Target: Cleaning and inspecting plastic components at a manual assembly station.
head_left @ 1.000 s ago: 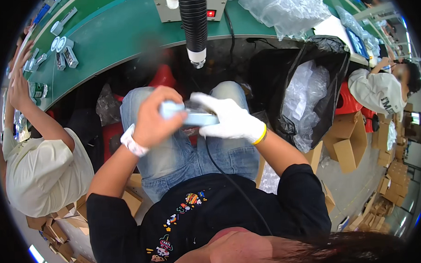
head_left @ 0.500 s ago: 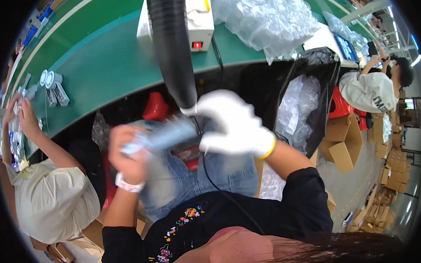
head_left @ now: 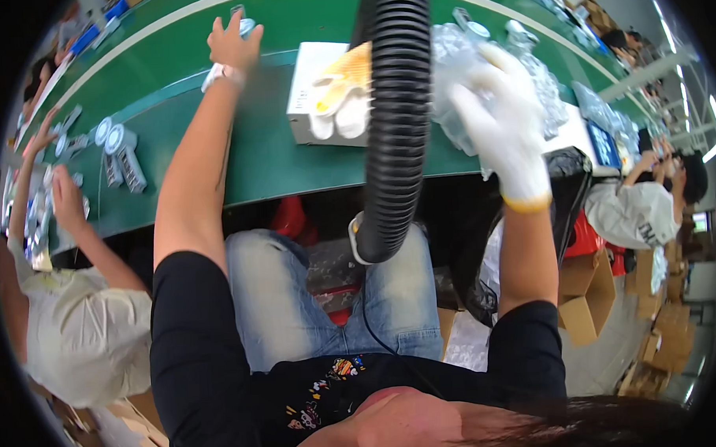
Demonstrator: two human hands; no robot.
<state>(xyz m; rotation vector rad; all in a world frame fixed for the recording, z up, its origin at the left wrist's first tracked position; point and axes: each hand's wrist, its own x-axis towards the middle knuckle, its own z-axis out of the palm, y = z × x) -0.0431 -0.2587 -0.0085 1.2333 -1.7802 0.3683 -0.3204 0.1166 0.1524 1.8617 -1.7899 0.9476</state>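
Note:
My left hand (head_left: pixel 235 45) reaches far out over the green belt, bare, with its fingers spread around a small grey piece with a round light-blue part (head_left: pixel 247 27). The hand hides part of that piece. On the right, my right hand (head_left: pixel 508 112), in a white glove with a yellow cuff, is over a heap of clear plastic bags (head_left: pixel 456 51). Its thumb stands apart from the blurred fingers, and I see no bag clearly gripped. Between my arms hangs a black ribbed hose (head_left: pixel 400 119), its end (head_left: pixel 364 243) above my lap.
A white box (head_left: pixel 310 83) with yellow-and-white gloves (head_left: pixel 345 90) on it stands behind the hose. Several grey and light-blue pieces (head_left: pixel 123 145) lie to the left, near a co-worker's hands (head_left: pixel 67 198). A black bag (head_left: pixel 566 192) hangs at the right, near an open carton (head_left: pixel 585 294).
My left hand has moved from my lap to the far belt with the grey-blue piece. My right hand has gone from the hose end to the plastic bags. The hose swings free, lower and further right.

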